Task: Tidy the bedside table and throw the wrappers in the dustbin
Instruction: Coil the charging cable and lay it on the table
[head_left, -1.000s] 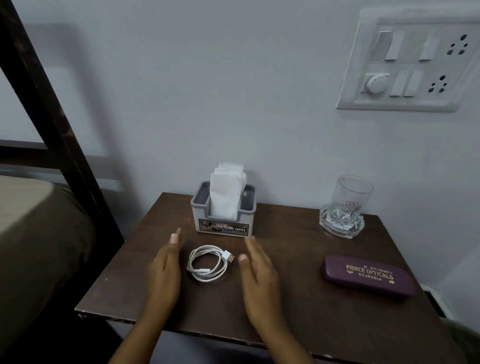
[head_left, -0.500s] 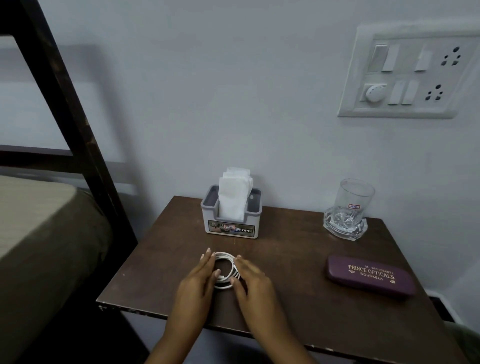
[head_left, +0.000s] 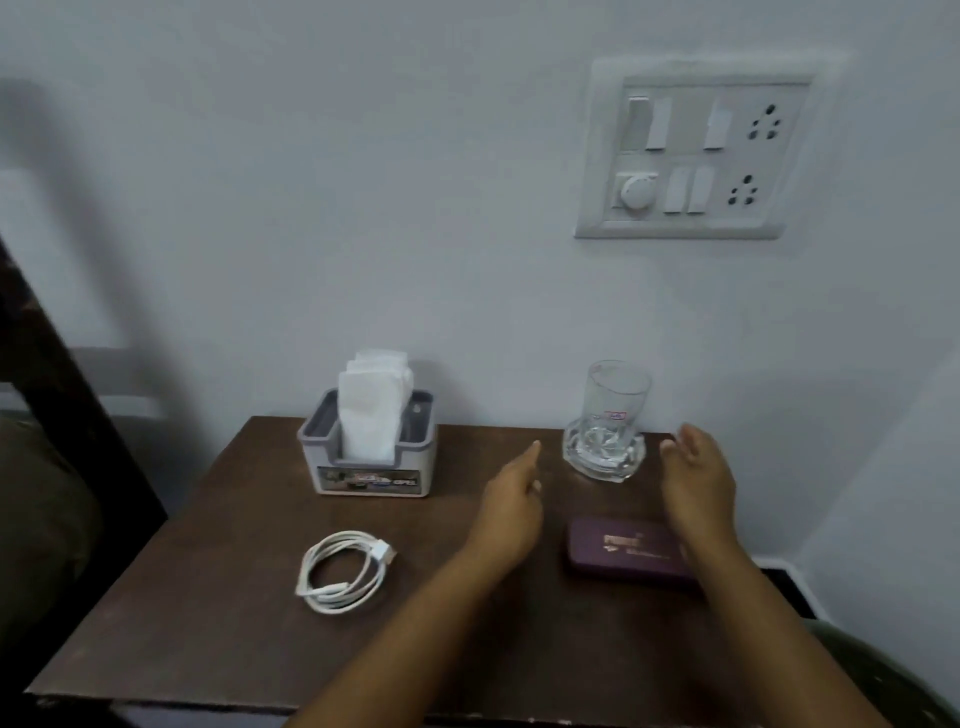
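Dark wood table (head_left: 218, 639) against a pale wall, matte top, no wrappers visible on it. Near left: white cable (head_left: 343, 571), loosely coiled, lying flat. Near right: purple glasses case (head_left: 623, 553), long axis left-right, partly under the right forearm. Both hands empty, fingers apart. Left hand (head_left: 511, 512) and right hand (head_left: 698, 483) flank the clear glass (head_left: 615, 402), which stands upright in a faceted glass dish (head_left: 602, 457) at far right, just ahead of the fingertips; right hand looks slightly nearer. Far centre: grey plastic tissue holder (head_left: 369, 457), soft white tissues upright.
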